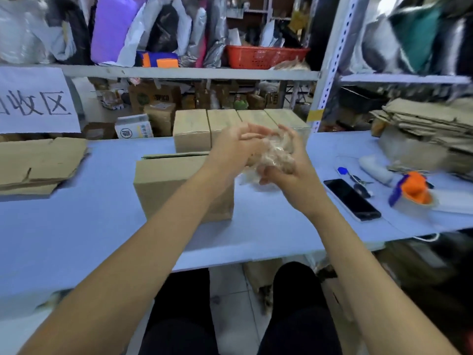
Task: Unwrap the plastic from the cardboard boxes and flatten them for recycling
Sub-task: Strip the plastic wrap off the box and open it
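Both hands at frame centre, raised above the bench [76,239]. Left hand [238,147] and right hand [284,170] curl round a wad of clear plastic wrap [275,152], balling it between them. Nearest cardboard box [179,185] stands upright just below and left of the hands, long axis left-right; left hand nearer. Row of boxes [192,129] behind. Flattened cardboard [38,165] at left edge.

You can read big black hand-drawn characters "收区" on the white paper sign [35,101] hanging at the left. A brown box [153,97] on the floor behind the shelf shows letters like "OPICO". Other labels are too blurry to read.
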